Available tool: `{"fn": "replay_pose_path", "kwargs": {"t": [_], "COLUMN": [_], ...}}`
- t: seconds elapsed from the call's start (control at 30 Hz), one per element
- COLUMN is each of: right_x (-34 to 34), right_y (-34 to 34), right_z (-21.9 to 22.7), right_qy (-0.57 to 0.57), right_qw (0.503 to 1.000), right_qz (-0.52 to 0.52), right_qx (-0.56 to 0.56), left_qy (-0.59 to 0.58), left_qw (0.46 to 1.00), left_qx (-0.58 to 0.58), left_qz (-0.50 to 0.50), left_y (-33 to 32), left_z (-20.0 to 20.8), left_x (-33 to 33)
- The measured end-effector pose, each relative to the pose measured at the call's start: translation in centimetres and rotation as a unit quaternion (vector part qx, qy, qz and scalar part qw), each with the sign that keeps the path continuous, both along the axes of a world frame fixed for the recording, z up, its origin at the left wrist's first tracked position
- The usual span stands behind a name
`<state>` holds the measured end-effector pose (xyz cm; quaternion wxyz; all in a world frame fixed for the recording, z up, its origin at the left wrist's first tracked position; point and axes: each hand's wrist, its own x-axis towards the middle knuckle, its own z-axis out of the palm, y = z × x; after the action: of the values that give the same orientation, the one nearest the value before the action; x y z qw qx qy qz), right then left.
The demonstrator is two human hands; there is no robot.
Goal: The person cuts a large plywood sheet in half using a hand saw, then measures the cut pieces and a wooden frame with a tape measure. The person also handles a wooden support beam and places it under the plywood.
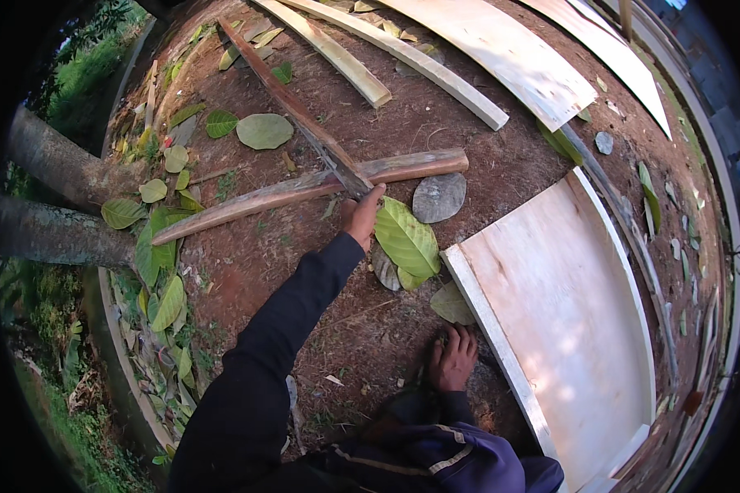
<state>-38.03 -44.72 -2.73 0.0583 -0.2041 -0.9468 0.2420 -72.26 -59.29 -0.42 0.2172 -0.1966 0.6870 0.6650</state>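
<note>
Dark wooden strip (292, 103) runs diagonally from the upper left down to mid-frame, lying across a thicker weathered plank (304, 189) on the red-brown soil (247, 263). Far left: two tree trunks (53, 164), grass, scattered green leaves along a low concrete edge (119, 345). Your left hand (360, 215), arm out in a dark sleeve, is closed round the lower end of the strip right where it crosses the plank; thumb up, fingers wrapped. Just right of that hand, a big green leaf (406, 238) and a grey-brown dry leaf (438, 197) on the ground. Lower down, your foot (452, 357) is planted on the soil, toes touching the edge of the pale plywood board (567, 304). That board has a raised batten along its left side. Top of frame: more pale planks (403, 53) and a curved plywood sheet (501, 49), well apart from you. Your right hand isn't in frame, so its state can't be told.
</note>
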Motion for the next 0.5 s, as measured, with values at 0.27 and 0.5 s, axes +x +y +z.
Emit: {"fn": "replay_pose_path", "kwargs": {"t": [0.27,0.5], "right_x": [0.3,0.5], "right_y": [0.0,0.8], "right_z": [-0.6,-0.5], "right_qy": [-0.007,-0.038], "right_qw": [1.000,0.999], "right_qz": [0.017,0.000], "right_qx": [0.018,0.020], "left_qy": [0.215,0.344], "left_qw": [0.968,0.768], "left_qx": [0.037,-0.449], "left_qz": [-0.127,-0.300], "left_y": [7.9,7.7], "left_z": [2.5,-1.2], "left_x": [-5.3,-7.1]}}
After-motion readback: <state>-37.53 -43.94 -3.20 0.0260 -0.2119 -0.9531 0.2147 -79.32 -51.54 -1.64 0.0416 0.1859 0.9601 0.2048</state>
